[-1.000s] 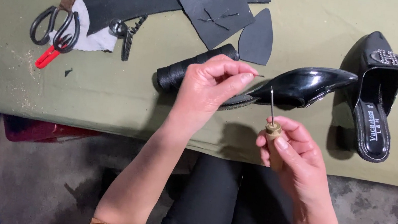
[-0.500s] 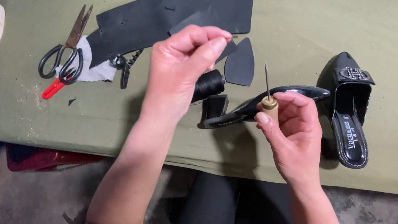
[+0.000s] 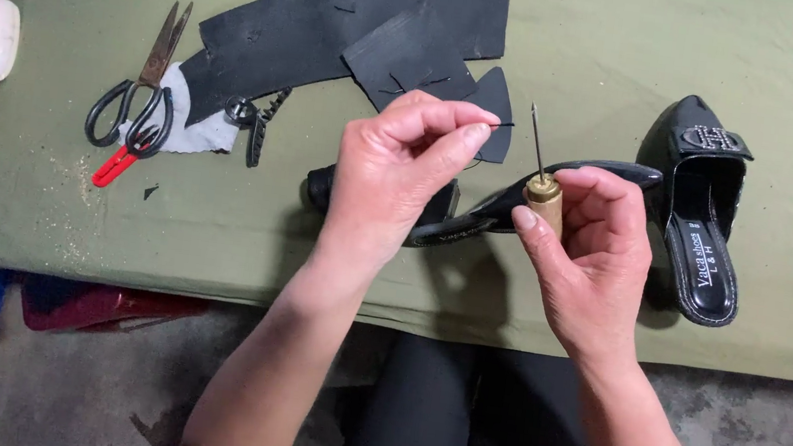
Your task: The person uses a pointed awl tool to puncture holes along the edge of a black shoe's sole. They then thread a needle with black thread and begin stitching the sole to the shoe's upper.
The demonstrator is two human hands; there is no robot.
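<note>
Above the green table [image 3: 790,60], right hand [image 3: 585,246] fingers clamped on awl [image 3: 542,185], left hand [image 3: 398,168] pinching thread [image 3: 501,124] beside it.

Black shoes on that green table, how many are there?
2. One black shoe lies at the right, sole side down and untouched. The other lies on its side behind both hands, partly hidden. More may sit out of frame.
</note>
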